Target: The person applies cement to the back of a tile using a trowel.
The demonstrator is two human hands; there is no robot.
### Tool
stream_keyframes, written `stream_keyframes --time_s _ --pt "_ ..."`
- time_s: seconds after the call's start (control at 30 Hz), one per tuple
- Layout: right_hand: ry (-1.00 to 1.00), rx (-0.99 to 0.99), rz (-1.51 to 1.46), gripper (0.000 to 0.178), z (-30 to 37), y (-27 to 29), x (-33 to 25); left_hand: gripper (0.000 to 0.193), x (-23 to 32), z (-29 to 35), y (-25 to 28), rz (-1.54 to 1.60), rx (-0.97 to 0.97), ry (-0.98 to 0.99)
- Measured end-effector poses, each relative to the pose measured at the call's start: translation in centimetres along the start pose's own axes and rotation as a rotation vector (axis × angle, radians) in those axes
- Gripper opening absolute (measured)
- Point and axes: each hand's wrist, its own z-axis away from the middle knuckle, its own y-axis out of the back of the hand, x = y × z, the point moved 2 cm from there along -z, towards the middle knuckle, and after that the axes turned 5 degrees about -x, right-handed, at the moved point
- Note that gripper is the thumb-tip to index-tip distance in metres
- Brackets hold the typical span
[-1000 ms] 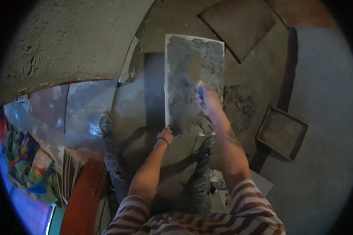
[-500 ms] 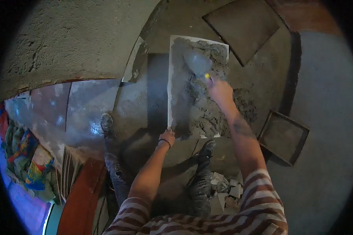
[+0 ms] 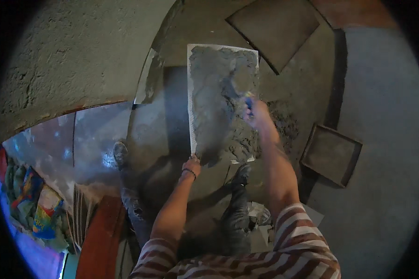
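While the grey floor point(image 3: 386, 93) spreads below and around both hands, a rough concrete surface point(image 3: 79, 56) takes up the area ahead and well to the left of the left hand point(image 3: 191, 165). Beyond the right hand point(image 3: 256, 114), farther ahead and a little to its right, lies a dark square board point(image 3: 274, 32). The long white-edged tile point(image 3: 190, 100) lies flat, stretching ahead from the left hand and passing under the right one, which is over its right edge. Wet grey mortar point(image 3: 209, 88) covers most of that tile, smoother on the side nearer the left hand and lumpier toward the right. A reddish plank point(image 3: 100, 242) sits behind and to the left of the left hand, with a heap of colourful bags point(image 3: 46, 211) farther off on that same side. To the right of the right hand and nearer the body is a shallow square tray point(image 3: 330, 156), and loose mortar point(image 3: 286, 123) is scattered just beside that hand on the floor. Broken pieces point(image 3: 263, 230) lie well behind the right hand. The trowel point(image 3: 249, 100) has its blue handle wrapped in the curled fingers of the right hand; its blade, blurred, points ahead over the mortar. The left hand pinches the tile's near left corner, and a dark wristband point(image 3: 189, 173) sits just behind it.
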Motion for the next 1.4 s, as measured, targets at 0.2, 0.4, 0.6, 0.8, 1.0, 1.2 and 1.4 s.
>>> stream_keyframes --time_s 0.2,0.4,0.6,0.8,1.0,1.2,1.4 --pt "0.057 -0.052 0.038 0.026 -1.1 -5.9 1.6 0.043 -0.3 1.8 1.7 -0.099 -0.104 0.047" --pt "0.549 0.281 1.316 0.040 1.4 -5.5 1.9 0.043 -1.9 0.7 0.9 0.037 -0.057 0.090" --pt "0.340 0.520 1.509 0.047 -1.4 -2.0 -3.9 0.048 -0.1 0.5 0.8 0.042 -0.074 0.048" --pt "0.420 0.379 1.525 0.043 3.5 -4.8 -4.5 0.051 -2.2 0.9 1.1 0.016 -0.074 0.093" --pt "0.132 0.108 0.813 0.032 -2.8 -2.1 -3.9 0.049 -0.4 0.5 0.4 0.007 -0.059 0.062" --pt "0.623 0.296 1.873 0.030 4.8 0.6 -4.2 0.047 -1.4 0.9 1.1 -0.143 -0.073 0.014" --pt "0.532 0.426 1.855 0.035 0.9 4.5 -7.2 0.045 -2.5 -0.8 -0.5 -0.021 0.014 0.065"
